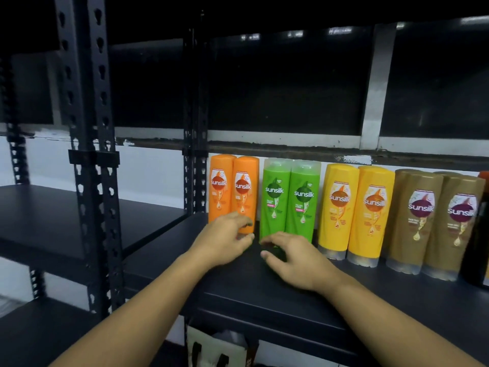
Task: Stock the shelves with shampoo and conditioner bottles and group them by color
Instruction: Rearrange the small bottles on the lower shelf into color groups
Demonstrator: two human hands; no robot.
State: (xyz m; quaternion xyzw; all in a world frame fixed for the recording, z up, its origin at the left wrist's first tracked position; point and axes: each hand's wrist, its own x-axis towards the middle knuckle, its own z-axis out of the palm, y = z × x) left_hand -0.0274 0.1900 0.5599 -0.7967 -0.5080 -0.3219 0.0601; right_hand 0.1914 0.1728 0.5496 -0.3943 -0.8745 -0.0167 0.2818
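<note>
Orange bottles [234, 192], green bottles [289, 198], yellow bottles [354, 210] and brown bottles [434, 221] stand paired along the shelf [264, 295]. Her left hand [225, 239] has loose, spread fingers at the orange pair's base; the right hand [291, 259], fingers also spread, hovers before the green pair, gripping nothing.

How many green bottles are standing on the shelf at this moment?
2. One green bottle stands just right of the orange pair; the second green bottle stands touching its right side, next to the yellow bottles. The hands cover their bases; none seems hidden behind.
</note>
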